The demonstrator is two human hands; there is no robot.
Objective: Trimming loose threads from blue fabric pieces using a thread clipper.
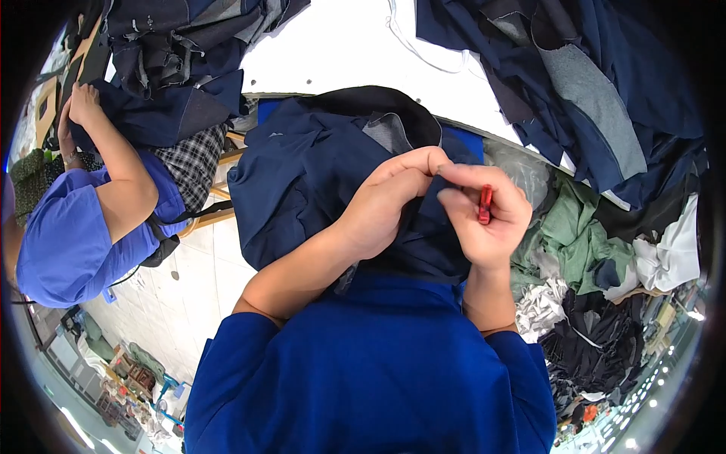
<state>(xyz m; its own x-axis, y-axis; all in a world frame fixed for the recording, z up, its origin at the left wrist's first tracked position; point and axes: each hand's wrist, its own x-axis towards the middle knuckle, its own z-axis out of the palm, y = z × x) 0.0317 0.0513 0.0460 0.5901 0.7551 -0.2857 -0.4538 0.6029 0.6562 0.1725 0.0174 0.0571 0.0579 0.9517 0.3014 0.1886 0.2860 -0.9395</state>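
A navy garment (302, 174) with dark and grey inner parts lies bunched in my lap, against the white table's edge. Above it my left hand (389, 200) is closed, its fingertips pinched together and meeting those of my right hand. What the left fingertips pinch is too small to make out; a tiny dark bit shows where the hands meet. My right hand (491, 216) is closed around a small red tool (485, 204), whose end sticks out between the curled fingers. The rest of that tool is hidden in the palm.
The white table (333, 53) carries heaps of navy cloth (605, 91) at the right and more dark pieces (181, 45) at the left. A co-worker in a blue top (83, 219) handles cloth at my left. Green cloth (578, 234) and dark scraps (597, 333) are piled at my right.
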